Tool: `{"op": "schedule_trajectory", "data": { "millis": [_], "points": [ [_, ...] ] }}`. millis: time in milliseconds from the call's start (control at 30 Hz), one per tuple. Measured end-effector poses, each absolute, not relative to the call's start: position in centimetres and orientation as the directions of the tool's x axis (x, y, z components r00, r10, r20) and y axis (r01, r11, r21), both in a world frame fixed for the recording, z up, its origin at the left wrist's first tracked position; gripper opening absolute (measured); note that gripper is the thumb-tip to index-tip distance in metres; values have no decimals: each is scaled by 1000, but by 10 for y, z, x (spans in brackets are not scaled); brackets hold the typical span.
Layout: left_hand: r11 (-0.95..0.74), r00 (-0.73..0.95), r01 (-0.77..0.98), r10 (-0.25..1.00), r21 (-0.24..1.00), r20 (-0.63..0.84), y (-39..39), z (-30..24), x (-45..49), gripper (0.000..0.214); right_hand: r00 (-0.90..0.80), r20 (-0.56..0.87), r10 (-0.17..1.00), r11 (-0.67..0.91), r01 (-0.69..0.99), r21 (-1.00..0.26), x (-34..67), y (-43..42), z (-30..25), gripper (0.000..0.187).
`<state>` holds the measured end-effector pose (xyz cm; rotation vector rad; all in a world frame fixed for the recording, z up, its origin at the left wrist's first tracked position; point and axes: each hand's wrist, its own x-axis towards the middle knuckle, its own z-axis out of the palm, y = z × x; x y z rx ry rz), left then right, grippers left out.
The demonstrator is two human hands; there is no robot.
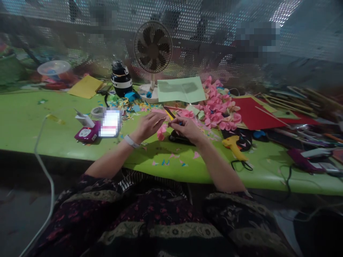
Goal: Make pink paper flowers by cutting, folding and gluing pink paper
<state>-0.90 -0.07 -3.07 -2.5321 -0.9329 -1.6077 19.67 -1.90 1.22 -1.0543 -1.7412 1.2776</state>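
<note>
My left hand [150,125] is stretched out over the green table, palm down, fingers extended towards my right hand. A pink paper piece [161,132] shows just below its fingertips. My right hand [185,129] is closed, with a slim yellow-and-black tool [169,113] sticking out of it up and to the left; its exact kind is unclear. Under the right hand lies a dark object [180,137], mostly covered. Behind the hands, a heap of pink paper petals [218,101] spreads to the right, beside a pale green sheet [180,89].
A small fan [153,48] and a black bottle [121,80] stand at the back. To the left lie a phone [109,123] and a purple power socket [86,134]. A yellow glue gun [235,148] and red paper [253,112] lie right. Paper scraps litter the table [53,132].
</note>
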Motion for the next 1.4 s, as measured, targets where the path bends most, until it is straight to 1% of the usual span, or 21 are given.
{"op": "schedule_trajectory", "data": {
  "millis": [67,133,167,233,300,433,567,700,833,933,1067,1200,1267,1333,1400],
  "points": [
    [-780,210,340,607,525,766,-4,-32,-4,36,-370,115,922,187,166,-968,196,-19,13,46],
    [-659,208,163,750,734,628,-8,-32,1,49,-349,127,929,190,153,-970,195,-19,13,46],
    [-575,218,81,808,814,548,-10,-32,3,52,-347,126,929,190,155,-969,194,-18,12,47],
    [-405,244,-61,880,912,407,-13,-31,7,55,-343,131,930,197,166,-966,195,-17,11,46],
    [-287,257,-162,912,944,321,-14,-30,8,56,-334,150,931,218,178,-960,195,-16,9,45],
    [-188,247,-234,938,954,245,-12,-28,10,46,-330,184,926,265,219,-939,197,-16,5,40],
    [-168,195,-258,955,951,222,-10,-30,10,38,-354,190,916,290,254,-923,195,-17,5,39],
    [-230,175,-219,947,948,270,-7,-31,8,34,-343,206,916,313,293,-903,194,-17,8,39],
    [-380,169,-97,905,920,391,-3,-34,8,30,-346,170,923,287,323,-902,196,-20,12,39],
    [-487,175,3,860,874,479,-2,-38,8,29,-379,130,916,249,285,-926,196,-22,12,39],
    [-583,217,113,805,804,553,-1,-39,8,24,-410,120,904,233,236,-943,193,-23,8,38],
    [-692,283,239,720,681,633,-1,-39,4,17,-405,115,907,211,200,-957,192,-23,7,37],
    [-716,294,294,698,633,653,-1,-39,3,14,-418,74,905,156,165,-974,192,-23,8,37],
    [-713,253,317,699,626,668,-1,-40,3,16,-426,24,904,72,96,-993,192,-23,9,38],
    [-693,164,309,714,652,681,-2,-38,5,27,-387,3,922,4,1,-1000,192,-22,10,39]
  ]
}}
